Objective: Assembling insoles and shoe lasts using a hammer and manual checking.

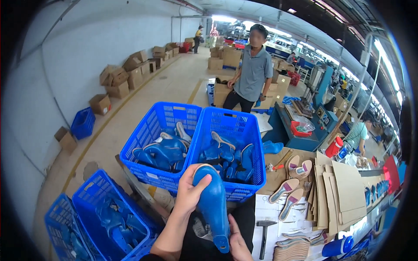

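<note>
A blue shoe last (212, 206) with a tan rim at its upper end is held in front of me, tilted lengthwise. My left hand (191, 190) grips its upper part, thumb across the blue surface. At the lower right side, my right hand (238, 241) holds the edge; some of its fingers are hidden behind the last. Just beyond stand two blue plastic crates, the left crate (143, 168) and the right crate (257, 167). Both contain several blue lasts (163, 152), some with tan soles showing.
On the bench at right lie a hammer (264, 239), loose insoles (286, 191), a stack of insoles (291, 251), cardboard sheets (348, 191) and a blue bottle (337, 247). More blue crates (98, 178) stand low at left. A person (254, 65) stands beyond the crates, near a teal machine (289, 130).
</note>
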`<state>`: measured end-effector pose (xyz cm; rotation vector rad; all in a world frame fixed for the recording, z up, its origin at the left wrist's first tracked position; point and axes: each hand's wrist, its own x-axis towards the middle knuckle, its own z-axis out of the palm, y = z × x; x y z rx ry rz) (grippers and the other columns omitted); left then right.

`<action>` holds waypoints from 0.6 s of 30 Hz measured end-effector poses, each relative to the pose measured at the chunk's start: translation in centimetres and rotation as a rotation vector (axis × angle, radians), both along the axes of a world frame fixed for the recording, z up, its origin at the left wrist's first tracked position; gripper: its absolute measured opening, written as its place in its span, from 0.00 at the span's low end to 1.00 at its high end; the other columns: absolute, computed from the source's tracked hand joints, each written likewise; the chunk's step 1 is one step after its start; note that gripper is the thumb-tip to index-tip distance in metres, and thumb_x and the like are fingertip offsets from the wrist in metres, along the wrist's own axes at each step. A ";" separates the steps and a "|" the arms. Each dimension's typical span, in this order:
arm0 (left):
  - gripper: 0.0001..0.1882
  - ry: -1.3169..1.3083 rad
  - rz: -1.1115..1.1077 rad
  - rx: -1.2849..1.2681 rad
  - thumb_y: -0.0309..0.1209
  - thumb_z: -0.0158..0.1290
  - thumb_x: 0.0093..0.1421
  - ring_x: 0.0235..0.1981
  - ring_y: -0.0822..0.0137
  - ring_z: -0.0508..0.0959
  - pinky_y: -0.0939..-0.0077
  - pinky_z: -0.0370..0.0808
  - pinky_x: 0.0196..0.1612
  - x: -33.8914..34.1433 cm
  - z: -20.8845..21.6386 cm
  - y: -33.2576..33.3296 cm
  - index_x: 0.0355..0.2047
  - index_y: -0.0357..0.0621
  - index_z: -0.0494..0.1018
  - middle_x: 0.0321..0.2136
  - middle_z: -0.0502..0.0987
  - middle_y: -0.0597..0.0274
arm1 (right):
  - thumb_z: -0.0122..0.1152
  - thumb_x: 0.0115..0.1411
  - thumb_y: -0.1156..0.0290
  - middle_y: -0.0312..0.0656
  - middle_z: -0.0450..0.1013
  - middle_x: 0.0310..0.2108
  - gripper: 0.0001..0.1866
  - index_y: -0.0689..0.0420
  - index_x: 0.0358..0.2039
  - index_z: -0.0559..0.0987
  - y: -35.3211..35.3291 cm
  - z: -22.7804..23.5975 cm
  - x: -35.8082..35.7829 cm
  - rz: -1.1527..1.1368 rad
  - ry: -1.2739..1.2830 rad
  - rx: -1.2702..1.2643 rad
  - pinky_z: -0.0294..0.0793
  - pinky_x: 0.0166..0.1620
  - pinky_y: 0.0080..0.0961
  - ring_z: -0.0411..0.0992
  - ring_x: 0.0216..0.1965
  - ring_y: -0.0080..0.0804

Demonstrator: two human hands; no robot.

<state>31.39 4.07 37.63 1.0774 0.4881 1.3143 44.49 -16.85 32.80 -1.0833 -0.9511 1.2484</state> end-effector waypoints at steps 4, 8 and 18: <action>0.17 0.025 -0.029 -0.029 0.30 0.63 0.69 0.49 0.67 0.82 0.70 0.79 0.55 0.0 -0.7 0.1 0.55 0.38 0.75 0.49 0.83 0.56 | 0.67 0.70 0.50 0.51 0.54 0.75 0.56 0.59 0.81 0.40 1.5 3.1 0.8 0.163 0.005 0.134 0.60 0.72 0.34 0.63 0.70 0.39; 0.18 0.162 0.048 -0.005 0.34 0.60 0.72 0.52 0.68 0.80 0.71 0.76 0.57 -0.4 -2.4 -0.2 0.57 0.39 0.74 0.51 0.82 0.58 | 0.75 0.62 0.67 0.51 0.54 0.76 0.62 0.58 0.81 0.36 2.4 1.9 0.9 0.231 -0.191 0.164 0.60 0.71 0.33 0.62 0.71 0.36; 0.25 1.255 0.702 0.239 0.41 0.60 0.67 0.59 0.36 0.74 0.44 0.65 0.67 -16.3 -18.6 -2.8 0.60 0.41 0.78 0.56 0.79 0.39 | 0.68 0.67 0.71 0.44 0.78 0.56 0.47 0.52 0.81 0.52 6.6 -3.7 -0.1 0.283 0.329 -0.591 0.74 0.59 0.32 0.79 0.51 0.35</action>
